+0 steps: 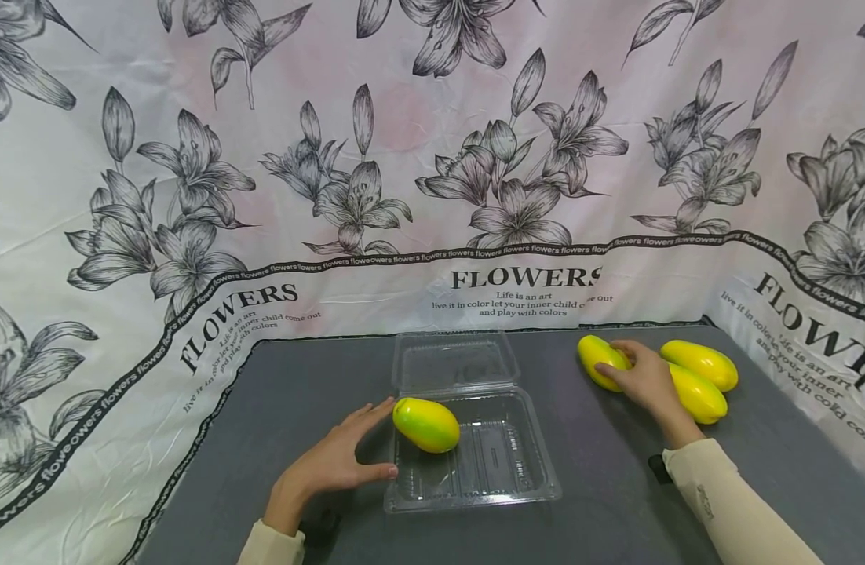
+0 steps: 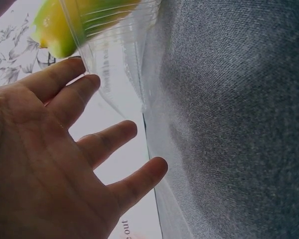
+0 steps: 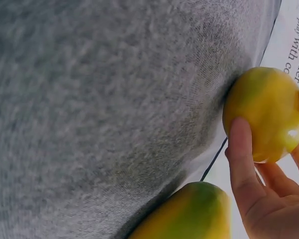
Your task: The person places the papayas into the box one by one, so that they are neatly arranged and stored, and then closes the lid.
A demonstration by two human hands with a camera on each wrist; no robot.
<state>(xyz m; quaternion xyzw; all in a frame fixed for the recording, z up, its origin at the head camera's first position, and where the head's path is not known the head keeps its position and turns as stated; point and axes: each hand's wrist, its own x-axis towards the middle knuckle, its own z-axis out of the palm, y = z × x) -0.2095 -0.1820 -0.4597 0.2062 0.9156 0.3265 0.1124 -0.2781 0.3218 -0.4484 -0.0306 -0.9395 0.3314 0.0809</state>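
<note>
A clear plastic clamshell box (image 1: 475,494) lies with its lid (image 1: 455,362) folded back, away from me. One yellow-green papaya (image 1: 427,425) sits at the left side of its base. My left hand (image 1: 341,455) is beside that side, fingers spread and fingertips right at the box wall (image 2: 84,50). At the right, my right hand (image 1: 644,378) grips another papaya (image 1: 600,361) between thumb and fingers. In the right wrist view the thumb lies across this yellow papaya (image 3: 264,109), which is close over the grey cloth.
Two more papayas, one behind (image 1: 701,365) and one in front (image 1: 699,394), lie together just right of my right hand. Grey cloth (image 1: 298,377) covers the table. A flower-printed curtain (image 1: 376,298) rises along the back and both sides.
</note>
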